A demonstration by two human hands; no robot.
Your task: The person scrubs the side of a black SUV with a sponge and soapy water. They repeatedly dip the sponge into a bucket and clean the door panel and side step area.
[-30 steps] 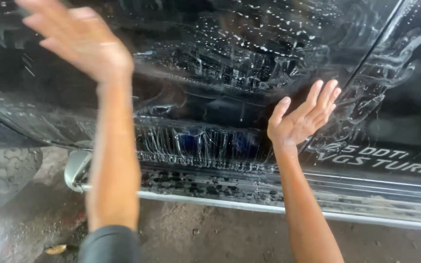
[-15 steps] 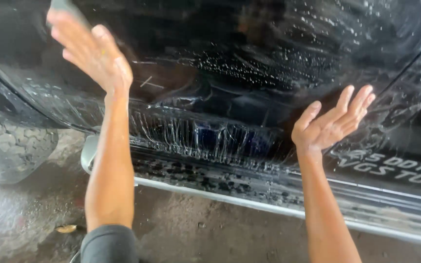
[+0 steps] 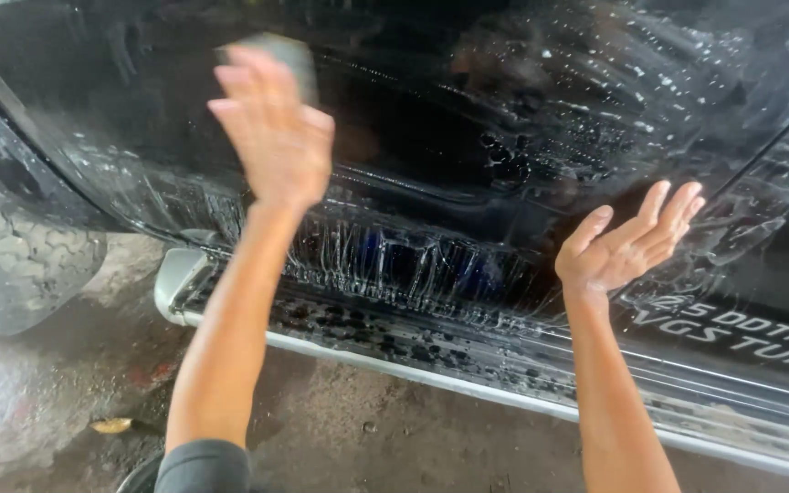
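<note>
A black car door panel (image 3: 468,146), wet and streaked with suds, is being washed by hand. The left hand (image 3: 276,137) is raised against the upper left of the panel with a pale grey-green sponge (image 3: 280,50) pressed beneath its fingers; the hand is blurred, and only the sponge's upper edge shows above the fingertips. The right hand (image 3: 627,246) holds nothing: it is spread wide, palm up and fingers splayed, against or just in front of the panel lower on the right; whether it touches the paint cannot be told.

For the wiping to be done well, the sponge is best kept flat under the whole palm, so that pressure is spread evenly and no grit is dragged by a single edge. Overlapping passes would be preferred, worked from the upper panel downward, since the suds are seen to run down in thin vertical streaks toward the sill (image 3: 431,351). The lower strip, spotted with dark patches among the foam, seems likely to need a firmer pass. The free hand could be rested lightly on the door for balance, away from the area being wiped.

The paint is glossy and reflective, beaded with drops at the upper right. A silver side step (image 3: 504,388) runs beneath the door from left to right. At the far left a muddy tyre (image 3: 20,256) is partly seen. The concrete floor (image 3: 340,438) below is wet and stained, with a yellowish leaf (image 3: 110,425) lying at the near left.
</note>
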